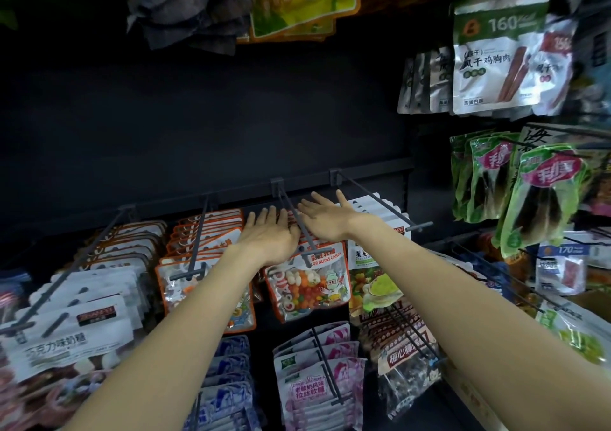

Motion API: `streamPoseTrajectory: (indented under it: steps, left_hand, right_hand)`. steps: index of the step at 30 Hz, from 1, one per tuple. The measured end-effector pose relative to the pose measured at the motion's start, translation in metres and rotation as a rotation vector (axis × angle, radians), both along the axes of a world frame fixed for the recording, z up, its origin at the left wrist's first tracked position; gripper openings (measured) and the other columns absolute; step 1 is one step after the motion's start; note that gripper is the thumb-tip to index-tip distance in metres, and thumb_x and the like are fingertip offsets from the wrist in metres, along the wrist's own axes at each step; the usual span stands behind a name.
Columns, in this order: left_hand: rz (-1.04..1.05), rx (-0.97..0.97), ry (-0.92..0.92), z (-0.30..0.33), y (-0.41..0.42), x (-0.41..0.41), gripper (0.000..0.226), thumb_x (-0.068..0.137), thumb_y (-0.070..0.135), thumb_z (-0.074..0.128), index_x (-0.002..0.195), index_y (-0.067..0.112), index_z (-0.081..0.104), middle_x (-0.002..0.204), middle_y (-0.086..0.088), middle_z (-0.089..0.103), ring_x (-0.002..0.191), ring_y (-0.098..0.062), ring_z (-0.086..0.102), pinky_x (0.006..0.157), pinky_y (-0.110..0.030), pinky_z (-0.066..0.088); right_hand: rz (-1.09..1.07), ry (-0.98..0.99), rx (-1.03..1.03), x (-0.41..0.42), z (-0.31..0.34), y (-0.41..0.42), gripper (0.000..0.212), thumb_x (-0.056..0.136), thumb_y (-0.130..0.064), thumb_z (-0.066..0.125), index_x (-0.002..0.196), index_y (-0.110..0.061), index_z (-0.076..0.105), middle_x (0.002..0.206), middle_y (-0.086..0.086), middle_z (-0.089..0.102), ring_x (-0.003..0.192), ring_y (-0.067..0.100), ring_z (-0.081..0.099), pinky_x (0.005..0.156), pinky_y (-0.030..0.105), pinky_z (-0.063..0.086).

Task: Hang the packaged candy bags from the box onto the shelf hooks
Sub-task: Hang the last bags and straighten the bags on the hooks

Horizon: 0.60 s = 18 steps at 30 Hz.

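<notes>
I see both hands open and holding nothing: the left hand [269, 232] and right hand [325, 215] reach on either side of the shelf hook [294, 219], above the colour-bean candy bags [307, 285] hanging on it.

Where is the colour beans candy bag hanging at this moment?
In the head view, the colour beans candy bag hangs centre frame, at the front of the hook beneath both hands, between the orange-edged bags and the green-yellow bag.
</notes>
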State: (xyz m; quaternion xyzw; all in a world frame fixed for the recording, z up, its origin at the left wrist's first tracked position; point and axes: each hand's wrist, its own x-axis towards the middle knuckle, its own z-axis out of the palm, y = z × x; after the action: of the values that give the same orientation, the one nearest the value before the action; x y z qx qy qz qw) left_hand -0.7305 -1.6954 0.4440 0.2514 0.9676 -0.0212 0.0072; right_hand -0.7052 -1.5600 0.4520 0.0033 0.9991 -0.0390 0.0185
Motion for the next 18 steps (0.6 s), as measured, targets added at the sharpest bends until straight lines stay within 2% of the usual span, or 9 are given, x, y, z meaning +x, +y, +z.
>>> streamPoseTrajectory:
  steps: [3, 5, 8, 10, 12, 13, 15, 16, 18]
  left_hand:
    - [-0.003, 0.03, 0.008, 0.001, 0.001, 0.0, 0.057, 0.103, 0.035, 0.012, 0.151, 0.008, 0.0, 0.159, -0.015, -0.003, 0.147, -0.026, -0.003, 0.119, -0.039, -0.003]
    - [-0.013, 0.141, 0.026, 0.004, 0.001, 0.0, 0.055, 0.103, 0.028, 0.02, 0.151, 0.005, 0.008, 0.158, -0.018, 0.007, 0.147, -0.028, 0.006, 0.118, -0.038, 0.003]
    - [-0.015, 0.532, 0.088, 0.012, -0.002, 0.009, 0.049, 0.098, 0.007, 0.033, 0.147, 0.005, 0.028, 0.152, -0.017, 0.029, 0.139, -0.028, 0.03, 0.115, -0.033, 0.022]
    - [-0.021, 0.79, 0.162, 0.014, -0.007, 0.027, 0.047, 0.095, 0.003, 0.036, 0.141, 0.011, 0.042, 0.144, -0.013, 0.045, 0.127, -0.028, 0.047, 0.106, -0.034, 0.036]
    - [-0.067, 0.945, 0.222, 0.01, -0.013, 0.054, 0.044, 0.095, 0.003, 0.037, 0.136, 0.015, 0.049, 0.139, -0.007, 0.051, 0.119, -0.024, 0.053, 0.1, -0.031, 0.041]
    - [-0.098, 0.979, 0.25, 0.004, -0.017, 0.067, 0.043, 0.096, 0.004, 0.038, 0.135, 0.016, 0.05, 0.137, -0.005, 0.052, 0.118, -0.022, 0.054, 0.097, -0.026, 0.041]
    - [-0.14, 0.976, 0.31, -0.01, -0.027, 0.09, 0.041, 0.096, 0.007, 0.04, 0.135, 0.016, 0.051, 0.136, 0.0, 0.054, 0.121, -0.017, 0.052, 0.096, -0.02, 0.037]
    - [-0.143, 0.936, 0.325, -0.017, -0.032, 0.097, 0.042, 0.097, 0.01, 0.041, 0.137, 0.017, 0.049, 0.138, 0.001, 0.052, 0.126, -0.016, 0.047, 0.103, -0.021, 0.034]
    - [-0.117, 0.777, 0.342, -0.031, -0.042, 0.101, 0.045, 0.097, 0.018, 0.042, 0.143, 0.016, 0.041, 0.146, 0.001, 0.043, 0.137, -0.017, 0.034, 0.115, -0.025, 0.015]
  right_hand:
    - [-0.003, 0.004, -0.037, -0.001, -0.001, 0.002, 0.053, 0.104, -0.035, 0.007, 0.153, -0.016, 0.006, 0.161, -0.003, -0.001, 0.147, 0.012, -0.013, 0.116, 0.049, -0.016]
    - [-0.008, 0.028, -0.083, 0.0, 0.001, 0.004, 0.053, 0.104, -0.036, 0.008, 0.153, -0.016, 0.008, 0.161, -0.003, 0.0, 0.147, 0.011, -0.012, 0.116, 0.047, -0.016]
    - [0.014, 0.171, -0.218, 0.012, 0.011, 0.005, 0.052, 0.105, -0.034, 0.015, 0.152, -0.012, 0.014, 0.161, 0.001, 0.008, 0.148, 0.013, -0.005, 0.118, 0.039, -0.006]
    - [0.036, 0.373, -0.371, 0.03, 0.015, 0.004, 0.049, 0.105, -0.027, 0.024, 0.15, -0.007, 0.024, 0.159, 0.006, 0.02, 0.148, 0.016, 0.007, 0.117, 0.03, 0.005]
    - [0.023, 0.617, -0.47, 0.057, 0.01, 0.001, 0.044, 0.103, -0.017, 0.034, 0.146, -0.007, 0.035, 0.152, 0.007, 0.036, 0.143, 0.018, 0.025, 0.111, 0.022, 0.017]
    - [0.004, 0.705, -0.471, 0.069, 0.005, 0.001, 0.042, 0.101, -0.012, 0.037, 0.143, -0.008, 0.04, 0.148, 0.007, 0.042, 0.139, 0.019, 0.034, 0.108, 0.021, 0.024]
    - [-0.025, 0.762, -0.391, 0.09, -0.011, -0.001, 0.044, 0.096, -0.003, 0.041, 0.139, -0.008, 0.047, 0.142, 0.007, 0.05, 0.133, 0.021, 0.042, 0.105, 0.024, 0.032]
    - [-0.029, 0.755, -0.328, 0.096, -0.02, -0.001, 0.044, 0.094, -0.003, 0.042, 0.138, -0.008, 0.048, 0.14, 0.008, 0.051, 0.132, 0.022, 0.043, 0.106, 0.027, 0.032]
    - [-0.021, 0.712, -0.227, 0.101, -0.037, 0.0, 0.045, 0.094, -0.012, 0.039, 0.138, -0.008, 0.048, 0.141, 0.008, 0.051, 0.136, 0.025, 0.037, 0.111, 0.034, 0.027]
